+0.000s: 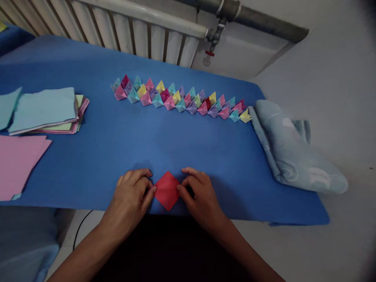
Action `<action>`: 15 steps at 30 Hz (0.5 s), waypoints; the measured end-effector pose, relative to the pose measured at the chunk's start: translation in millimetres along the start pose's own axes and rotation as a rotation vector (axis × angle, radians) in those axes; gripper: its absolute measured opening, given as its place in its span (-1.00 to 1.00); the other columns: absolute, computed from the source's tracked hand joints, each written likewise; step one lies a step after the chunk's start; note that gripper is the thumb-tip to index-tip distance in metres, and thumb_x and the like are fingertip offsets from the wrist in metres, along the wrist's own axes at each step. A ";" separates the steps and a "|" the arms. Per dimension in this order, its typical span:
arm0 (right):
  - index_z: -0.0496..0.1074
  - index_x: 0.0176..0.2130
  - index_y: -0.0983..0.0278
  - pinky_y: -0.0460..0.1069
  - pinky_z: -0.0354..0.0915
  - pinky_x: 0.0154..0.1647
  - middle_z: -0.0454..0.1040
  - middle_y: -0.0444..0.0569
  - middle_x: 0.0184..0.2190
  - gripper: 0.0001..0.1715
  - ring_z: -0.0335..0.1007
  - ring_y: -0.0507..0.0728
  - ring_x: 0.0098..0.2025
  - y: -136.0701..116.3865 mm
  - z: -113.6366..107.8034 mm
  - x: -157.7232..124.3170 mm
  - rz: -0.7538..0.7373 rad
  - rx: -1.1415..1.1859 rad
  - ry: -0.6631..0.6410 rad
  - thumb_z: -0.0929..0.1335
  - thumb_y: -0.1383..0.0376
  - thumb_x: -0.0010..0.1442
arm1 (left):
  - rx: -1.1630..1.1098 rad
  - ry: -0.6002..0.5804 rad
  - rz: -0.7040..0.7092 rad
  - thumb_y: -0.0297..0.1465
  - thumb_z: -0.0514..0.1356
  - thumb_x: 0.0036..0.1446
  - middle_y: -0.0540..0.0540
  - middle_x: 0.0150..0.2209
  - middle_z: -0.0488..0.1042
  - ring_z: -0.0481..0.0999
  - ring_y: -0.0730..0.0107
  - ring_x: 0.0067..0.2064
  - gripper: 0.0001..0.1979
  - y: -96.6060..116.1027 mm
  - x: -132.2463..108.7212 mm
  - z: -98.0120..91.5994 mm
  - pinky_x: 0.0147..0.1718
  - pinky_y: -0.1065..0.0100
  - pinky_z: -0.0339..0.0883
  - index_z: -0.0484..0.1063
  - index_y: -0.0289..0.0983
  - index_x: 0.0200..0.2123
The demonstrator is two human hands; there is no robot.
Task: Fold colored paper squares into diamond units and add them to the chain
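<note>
A small red sheet of origami paper (167, 191), lying as a diamond with a faint crease across it, is near the front edge of the blue-covered table. My left hand (132, 192) pinches its left corner between thumb and fingers. On the opposite side, my right hand (199, 196) grips the right corner the same way, its index finger raised. Beyond my hands stretches a long row of folded paper pieces (169, 102) in pink, teal, yellow, purple and red, standing close together.
At left lie a stack of light-blue and mixed paper (44, 109) and pink sheets (20, 164). A folded grey-blue blanket (296, 149) rests at the table's right end against the wall. Behind the table are a white radiator (141, 37) and a pipe with a red valve (209, 53).
</note>
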State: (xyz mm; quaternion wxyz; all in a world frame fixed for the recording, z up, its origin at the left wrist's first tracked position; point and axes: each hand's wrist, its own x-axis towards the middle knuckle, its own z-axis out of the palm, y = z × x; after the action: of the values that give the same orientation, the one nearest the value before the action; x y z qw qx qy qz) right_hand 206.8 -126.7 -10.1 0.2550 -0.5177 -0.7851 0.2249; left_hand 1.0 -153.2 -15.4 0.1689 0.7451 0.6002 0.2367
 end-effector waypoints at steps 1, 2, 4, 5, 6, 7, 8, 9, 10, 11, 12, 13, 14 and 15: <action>0.37 -0.43 0.25 0.15 0.20 0.00 0.45 0.05 -0.09 -0.85 0.33 0.20 0.02 0.3 0.0 -0.2 0.001 -0.003 -0.002 0.30 0.38 0.19 | 0.009 0.001 -0.004 -0.35 0.08 0.21 -0.15 -0.12 0.44 0.40 0.13 -0.09 -0.82 -0.2 0.2 -0.2 -0.11 0.02 0.27 0.39 -0.25 -0.40; 0.37 -0.42 0.25 0.15 0.20 0.00 0.44 0.05 -0.09 -0.87 0.32 0.20 0.01 0.7 -0.1 -0.4 0.005 -0.006 -0.003 0.31 0.38 0.18 | 0.021 0.003 -0.003 -0.35 0.08 0.21 -0.15 -0.11 0.44 0.39 0.13 -0.09 -0.84 -0.8 0.2 0.0 -0.11 0.03 0.27 0.39 -0.25 -0.39; 0.37 -0.40 0.24 0.14 0.19 0.00 0.43 0.04 -0.06 -0.91 0.32 0.20 0.01 1.2 -0.6 -0.4 0.020 -0.016 0.000 0.33 0.37 0.17 | 0.054 0.014 0.035 -0.38 0.09 0.21 -0.16 -0.08 0.42 0.38 0.13 -0.07 -0.88 -2.9 -0.1 1.2 -0.12 0.04 0.28 0.42 -0.24 -0.27; 0.37 -0.39 0.24 0.15 0.19 0.00 0.43 0.04 -0.05 -0.94 0.31 0.20 0.01 1.3 -1.1 -0.1 0.028 -0.024 0.001 0.34 0.36 0.16 | 0.076 0.021 0.076 -0.40 0.08 0.21 -0.16 -0.04 0.41 0.37 0.12 -0.05 -0.84 -4.2 -0.3 2.2 -0.12 0.04 0.27 0.43 -0.21 -0.18; 0.38 -0.38 0.24 0.15 0.18 0.01 0.42 0.03 -0.04 -0.95 0.31 0.20 0.01 1.3 -1.6 0.4 0.035 -0.031 -0.002 0.35 0.35 0.15 | 0.099 0.028 0.134 -0.43 0.05 0.23 -0.15 -0.01 0.40 0.35 0.11 -0.03 -0.77 -5.6 -0.5 3.2 -0.11 0.04 0.26 0.42 -0.16 -0.10; 0.38 -0.37 0.24 0.15 0.17 0.01 0.42 0.03 -0.02 -0.97 0.30 0.21 0.01 1.3 -2.2 1.1 0.042 -0.037 -0.009 0.35 0.34 0.15 | 0.120 0.031 0.205 -0.46 0.03 0.24 -0.13 0.02 0.39 0.33 0.09 0.00 -0.71 -7.0 -0.6 4.0 -0.11 0.05 0.25 0.41 -0.10 -0.04; 0.38 -0.36 0.24 0.16 0.16 0.00 0.42 0.03 -0.02 -0.97 0.30 0.22 0.00 1.5 -2.9 1.8 0.050 -0.043 -0.019 0.35 0.33 0.15 | 0.138 0.026 0.281 -0.47 0.00 0.25 -0.11 0.04 0.40 0.32 0.08 0.02 -0.67 -8.2 -0.6 4.4 -0.11 0.05 0.24 0.40 -0.06 0.00; 0.39 -0.36 0.23 0.17 0.16 0.00 0.42 0.02 -0.01 -0.96 0.29 0.23 0.01 1.9 -3.6 2.4 0.059 -0.047 -0.030 0.36 0.32 0.15 | 0.151 0.015 0.350 -0.48 -0.02 0.27 -0.09 0.04 0.41 0.31 0.09 0.04 -0.65 -9.2 -0.4 4.3 -0.11 0.07 0.23 0.40 -0.03 0.01; 0.39 -0.37 0.22 0.18 0.15 -0.01 0.42 0.02 0.00 -0.96 0.28 0.24 0.01 2.7 -4.5 2.9 0.069 -0.052 -0.039 0.36 0.30 0.15 | 0.163 -0.008 0.404 -0.48 -0.04 0.28 -0.08 0.04 0.43 0.31 0.10 0.04 -0.64 -10.1 -0.2 3.7 -0.10 0.09 0.22 0.40 -0.04 0.02; 0.39 -0.37 0.22 0.19 0.15 -0.02 0.41 0.01 0.02 -0.95 0.27 0.25 0.01 3.7 -5.4 3.2 0.081 -0.058 -0.046 0.36 0.30 0.14 | 0.169 -0.030 0.446 -0.48 -0.05 0.29 -0.07 0.02 0.45 0.32 0.13 0.04 -0.64 -10.9 0.0 2.7 -0.09 0.11 0.22 0.40 -0.06 0.02; 0.39 -0.36 0.21 0.19 0.14 -0.02 0.40 0.01 0.03 -0.95 0.27 0.26 0.02 4.8 -6.4 3.0 0.092 -0.066 -0.051 0.37 0.29 0.14 | 0.172 -0.049 0.475 -0.48 -0.05 0.29 -0.06 0.00 0.48 0.33 0.15 0.03 -0.64 -11.7 0.0 1.4 -0.08 0.12 0.21 0.40 -0.08 0.02; 0.39 -0.36 0.21 0.20 0.14 -0.03 0.40 0.01 0.04 -0.95 0.26 0.26 0.02 5.7 -7.6 2.5 0.098 -0.074 -0.053 0.37 0.29 0.14 | 0.170 -0.060 0.492 -0.49 -0.06 0.29 -0.06 -0.03 0.50 0.35 0.18 0.02 -0.64 -12.7 -0.4 0.1 -0.06 0.13 0.20 0.40 -0.10 0.02; 0.39 -0.35 0.21 0.20 0.14 -0.03 0.40 0.01 0.04 -0.96 0.26 0.27 0.03 6.3 -9.1 1.5 0.098 -0.084 -0.053 0.37 0.29 0.14 | 0.163 -0.062 0.502 -0.50 -0.06 0.29 -0.05 -0.04 0.51 0.36 0.20 0.02 -0.64 -13.7 -1.1 -1.0 -0.04 0.13 0.18 0.40 -0.11 0.02; 0.39 -0.33 0.21 0.20 0.14 -0.04 0.40 0.02 0.04 -0.97 0.25 0.28 0.03 6.0 -10.7 0.2 0.093 -0.096 -0.043 0.36 0.30 0.14 | 0.151 -0.061 0.505 -0.52 -0.06 0.29 -0.05 -0.04 0.52 0.37 0.21 0.02 -0.63 -14.7 -2.2 -1.8 -0.02 0.12 0.17 0.39 -0.12 0.03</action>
State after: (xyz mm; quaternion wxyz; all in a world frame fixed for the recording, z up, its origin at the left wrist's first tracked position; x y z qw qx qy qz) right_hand 217.8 -123.3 -5.5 0.2021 -0.5602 -0.7755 0.2096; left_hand -12.3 -152.1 -22.1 0.0667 0.8885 0.4059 0.2034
